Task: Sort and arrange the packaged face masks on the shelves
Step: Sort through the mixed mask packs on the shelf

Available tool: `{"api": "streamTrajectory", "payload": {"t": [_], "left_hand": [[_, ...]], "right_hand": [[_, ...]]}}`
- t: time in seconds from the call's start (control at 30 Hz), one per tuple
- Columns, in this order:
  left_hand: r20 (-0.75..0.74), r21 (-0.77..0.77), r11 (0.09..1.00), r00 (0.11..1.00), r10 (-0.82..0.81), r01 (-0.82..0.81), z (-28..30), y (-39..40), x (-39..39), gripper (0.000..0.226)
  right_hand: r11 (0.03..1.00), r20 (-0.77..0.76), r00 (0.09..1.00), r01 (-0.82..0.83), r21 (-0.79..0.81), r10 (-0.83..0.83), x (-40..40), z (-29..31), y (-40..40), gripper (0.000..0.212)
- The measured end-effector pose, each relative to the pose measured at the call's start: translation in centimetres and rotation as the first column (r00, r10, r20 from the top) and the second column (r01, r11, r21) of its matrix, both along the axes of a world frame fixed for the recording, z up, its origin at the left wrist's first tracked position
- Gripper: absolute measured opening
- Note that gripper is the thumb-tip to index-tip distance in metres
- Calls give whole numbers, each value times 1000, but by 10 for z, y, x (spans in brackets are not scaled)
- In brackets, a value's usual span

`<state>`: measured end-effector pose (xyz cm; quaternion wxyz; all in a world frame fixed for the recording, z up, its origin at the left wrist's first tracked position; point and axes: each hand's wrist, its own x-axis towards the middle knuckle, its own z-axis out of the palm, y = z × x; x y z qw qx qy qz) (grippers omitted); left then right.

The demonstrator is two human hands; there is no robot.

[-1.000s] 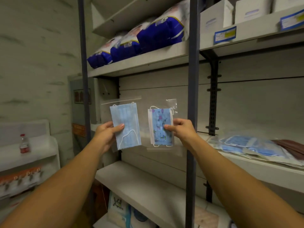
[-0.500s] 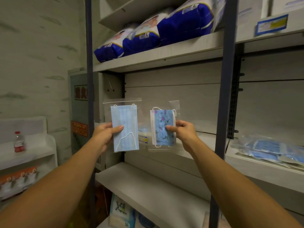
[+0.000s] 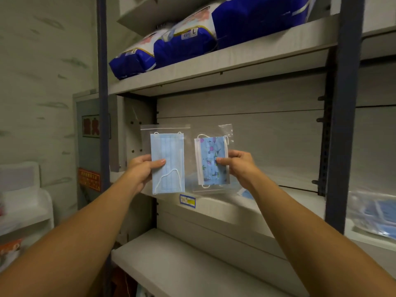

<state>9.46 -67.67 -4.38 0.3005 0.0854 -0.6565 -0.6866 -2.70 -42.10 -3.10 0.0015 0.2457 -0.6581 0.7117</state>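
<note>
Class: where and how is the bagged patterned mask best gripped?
Pinch its right long edge from the right, thumb in front, as the right hand does. The patterned mask hangs upright in a thin, flat clear bag, so a side pinch suits it.

Upright bagged masks [image 3: 167,161], plain and patterned
</note>
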Motion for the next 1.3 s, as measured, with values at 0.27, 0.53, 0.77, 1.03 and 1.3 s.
{"api": "streamTrajectory", "payload": {"t": [0.27,0.53,0.77,1.03,1.3], "left_hand": [[-16,12,997,997,-71,72,12,-29,-62,34],[-27,35,995,996,-89,90,21,-50,-106,28],[-42,75,985,987,-154,157,15,-84,-150,35],[-62,96,947,952,-301,306,21,-116,-213,57],[13,77,894,896,-444,442,-6,-108,-267,60]], "right_hand": [[998,-53,997,61,-5,-62,-60,24,-14,17],[995,-68,993,95,-9,-96,-98,28,-25,19],[983,-4,988,156,-100,-158,-128,22,-45,21],[966,-9,973,226,-128,-229,-157,15,-57,28],[953,17,961,274,-129,-274,-164,1,-41,27]]}}
